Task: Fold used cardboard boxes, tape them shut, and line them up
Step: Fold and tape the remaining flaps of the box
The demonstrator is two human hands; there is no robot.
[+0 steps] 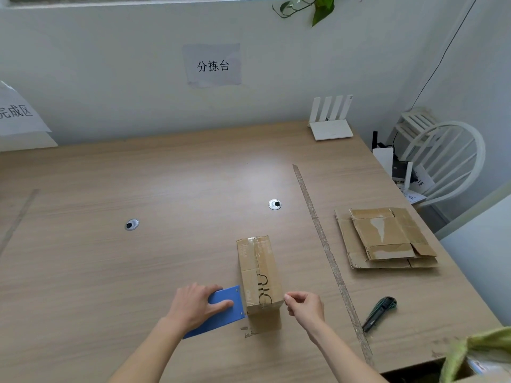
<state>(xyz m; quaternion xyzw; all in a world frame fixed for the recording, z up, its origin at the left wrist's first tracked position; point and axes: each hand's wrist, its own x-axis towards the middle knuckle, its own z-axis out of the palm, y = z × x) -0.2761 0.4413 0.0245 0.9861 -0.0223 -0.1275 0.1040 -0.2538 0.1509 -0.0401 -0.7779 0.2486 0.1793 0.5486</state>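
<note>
A long brown cardboard box [260, 275] is being kept on the near middle of the light wooden surface [138, 272]. A flat blue tape cutter [221, 310] touching it is being gripped by the left hand [193, 305]. A bit of clear tape [272, 304] at the box's near corner is being pinched by the right hand [304, 308]. Some flat brown cardboard sheets [387, 239] and a green and black knife [380, 313] are being kept to the right. A white router [331, 123] is being kept by the pale wall [110, 64].

Open table [110, 272] left of box [260, 272], flattened cardboard [387, 239] and knife [380, 313] crowding right, router [330, 125] at back
</note>
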